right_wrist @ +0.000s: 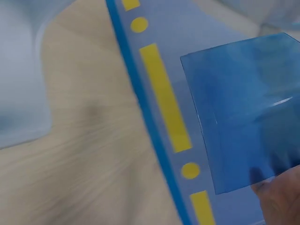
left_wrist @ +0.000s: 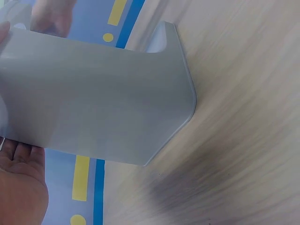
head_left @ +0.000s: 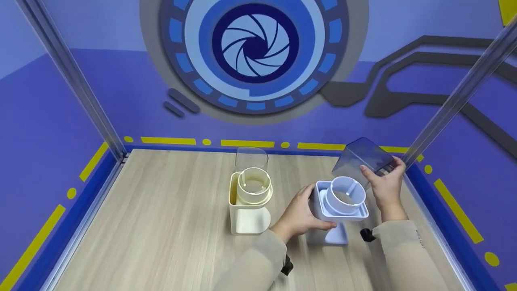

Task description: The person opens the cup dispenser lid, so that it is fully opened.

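A pale blue dispenser-like body [head_left: 323, 214] with a round open collar on top is gripped by my left hand [head_left: 299, 212], fingers behind its left side and thumb across the front. In the left wrist view its smooth side panel [left_wrist: 98, 98] reaches down to a flared foot close over the table. My right hand [head_left: 385, 184] holds a smoky transparent box-shaped cover [head_left: 361, 155] by its edge, tilted, behind and right of the collar. The cover looks blue in the right wrist view, with fingertips [right_wrist: 281, 190] at its lower edge.
A cream body [head_left: 250, 218] of the same shape stands upright to the left on the wood-grain table [head_left: 161, 226], with a clear rounded panel [head_left: 251, 158] rising behind its collar. Blue printed walls [head_left: 101, 81] with metal corner posts [head_left: 72, 76] enclose the back and sides.
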`<state>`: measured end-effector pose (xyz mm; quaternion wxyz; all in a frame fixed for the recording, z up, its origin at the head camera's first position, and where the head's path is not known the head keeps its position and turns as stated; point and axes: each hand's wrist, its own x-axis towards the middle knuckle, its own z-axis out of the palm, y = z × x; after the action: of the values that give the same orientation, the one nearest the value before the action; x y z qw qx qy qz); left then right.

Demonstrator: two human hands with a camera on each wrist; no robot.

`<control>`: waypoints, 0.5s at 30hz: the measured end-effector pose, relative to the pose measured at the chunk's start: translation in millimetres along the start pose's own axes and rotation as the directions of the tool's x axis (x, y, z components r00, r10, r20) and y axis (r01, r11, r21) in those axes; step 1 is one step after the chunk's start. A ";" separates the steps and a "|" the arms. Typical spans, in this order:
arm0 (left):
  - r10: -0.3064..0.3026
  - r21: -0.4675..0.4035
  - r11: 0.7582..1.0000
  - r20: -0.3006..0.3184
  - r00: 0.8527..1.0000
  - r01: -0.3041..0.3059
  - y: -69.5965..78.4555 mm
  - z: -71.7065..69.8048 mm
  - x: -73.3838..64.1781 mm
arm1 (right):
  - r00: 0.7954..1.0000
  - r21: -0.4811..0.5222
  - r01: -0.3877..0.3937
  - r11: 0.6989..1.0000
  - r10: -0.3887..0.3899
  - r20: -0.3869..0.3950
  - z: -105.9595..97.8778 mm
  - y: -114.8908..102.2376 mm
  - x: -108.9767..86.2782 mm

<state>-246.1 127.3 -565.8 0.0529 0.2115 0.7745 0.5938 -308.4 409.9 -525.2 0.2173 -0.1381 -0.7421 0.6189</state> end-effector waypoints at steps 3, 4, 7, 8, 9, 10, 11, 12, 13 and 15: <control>-0.003 0.002 1.000 0.002 1.000 0.003 -0.6 0.4 0.2 | 1.000 -0.046 -0.025 0.999 0.025 0.004 3.0 12.6 1.4; -0.004 0.002 1.000 0.004 1.000 0.004 -0.6 0.6 0.2 | 1.000 -0.060 -0.029 0.998 0.029 0.007 3.9 16.4 1.3; -0.018 -0.004 1.000 0.009 1.000 0.018 -0.7 1.1 -0.5 | 0.999 -0.088 -0.043 0.995 0.045 0.029 6.0 26.0 0.2; -0.023 -0.004 1.000 0.009 1.000 0.023 -0.9 1.1 -0.7 | 0.998 -0.093 -0.049 0.994 0.052 0.039 7.0 28.6 -0.1; -0.028 -0.005 1.000 0.008 1.000 0.028 -0.9 1.0 -1.0 | 0.997 -0.100 -0.055 0.993 0.060 0.048 8.1 31.1 -0.2; -0.030 -0.004 1.000 0.007 1.000 0.030 -1.1 0.9 -1.2 | 0.996 -0.104 -0.059 0.993 0.065 0.054 9.3 33.3 -0.2; -0.033 -0.001 0.999 0.005 0.999 0.033 -1.3 0.7 -1.4 | 0.996 -0.114 -0.061 0.992 0.068 0.058 10.6 35.5 0.0; -0.029 0.002 1.000 0.006 1.000 0.029 -1.5 0.4 -1.5 | 0.996 -0.121 -0.062 0.991 0.070 0.060 11.8 36.9 -0.1; -0.022 0.009 1.000 0.005 1.000 0.022 -1.9 0.1 -1.5 | 0.995 -0.123 -0.064 0.990 0.072 0.063 12.9 38.5 -0.1; -0.007 0.023 1.000 0.005 1.000 0.007 -2.8 -0.8 -1.6 | 0.995 -0.133 -0.067 0.989 0.076 0.068 15.0 41.2 -0.2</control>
<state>-245.8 125.4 -568.4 0.0546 0.2107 0.7819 0.5843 -318.2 405.0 -567.6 0.1581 -0.1559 -0.7830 0.5810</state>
